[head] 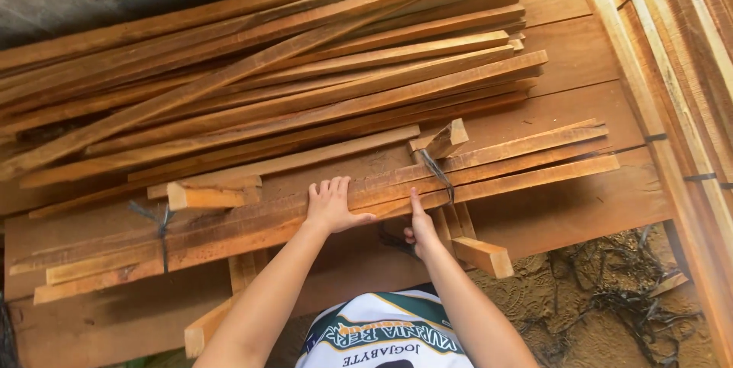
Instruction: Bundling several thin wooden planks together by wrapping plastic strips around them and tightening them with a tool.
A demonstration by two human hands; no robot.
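So the left hand (pixel 332 204) was lying flat, fingers spread, on top of a strapped bundle of long thin reddish-brown wooden slats (pixel 321 211) that ran along the near edge of the wide plank table (pixel 588 208). Nothing clamped in that grip, just palm pressure. The right hand (pixel 421 229) was at the bundle's near side, one finger pointing up against the slats, right by the dark plastic strap (pixel 439 175); grip apart there too, holding nothing as far as I could tell.

My take: those slats looked stiff along the grain but whippy over that length, light singly, hefty as a tied bundle. Rough-sawn, so not slippery, splinters likely. I'd have grabbed it from underneath near the middle, between the two straps, the other one (pixel 163 230) being out toward the table's left end.

A bigger loose pile of similar slats (pixel 267 85) sat toward the far edge, and a short wood offcut block (pixel 482 256) stuck out below the near edge.
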